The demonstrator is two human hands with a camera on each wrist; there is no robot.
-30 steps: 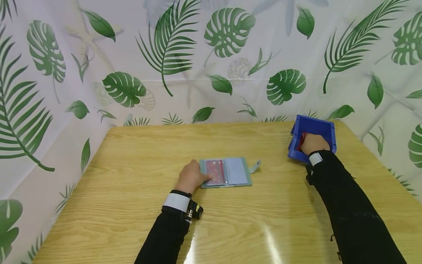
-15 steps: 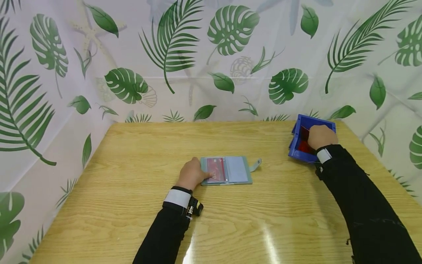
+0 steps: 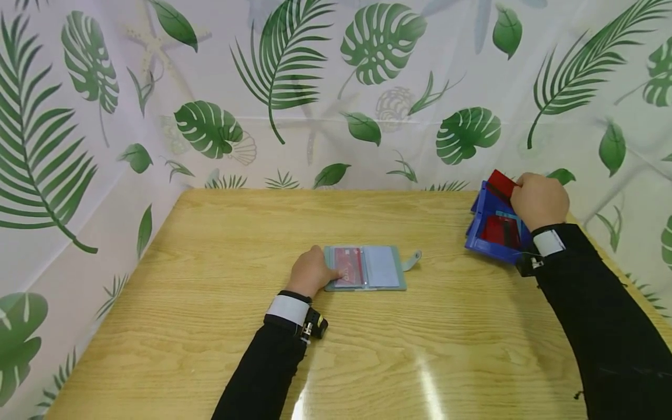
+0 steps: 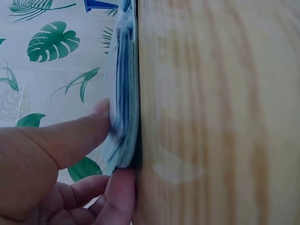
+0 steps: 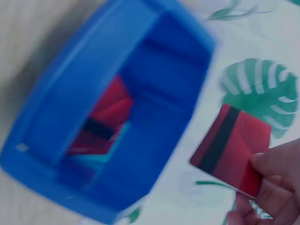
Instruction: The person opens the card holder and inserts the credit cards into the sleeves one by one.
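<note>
An open light-blue card holder [image 3: 382, 266] lies on the table, a red card [image 3: 348, 265] showing in its left sleeve. My left hand [image 3: 310, 272] pinches the holder's left edge; in the left wrist view its thumb [image 4: 86, 133] is on the sleeves and fingers are at the lower edge. Above the blue bin [image 3: 490, 249], my right hand [image 3: 541, 201] holds a red card with a dark stripe [image 5: 232, 150] by one end, between thumb and fingers. Inside the bin lie another red striped card [image 5: 104, 123] and something light blue [image 5: 98, 157] under it.
The bin stands at the back right corner of the wooden table [image 3: 236, 233], close to the leaf-patterned cloth [image 3: 294, 151] behind. The holder's strap [image 3: 413, 261] sticks out to the right.
My right hand has risen out of the bin, up and to the right, with a red card, uncovering the card left inside. My left hand stays at the card holder.
</note>
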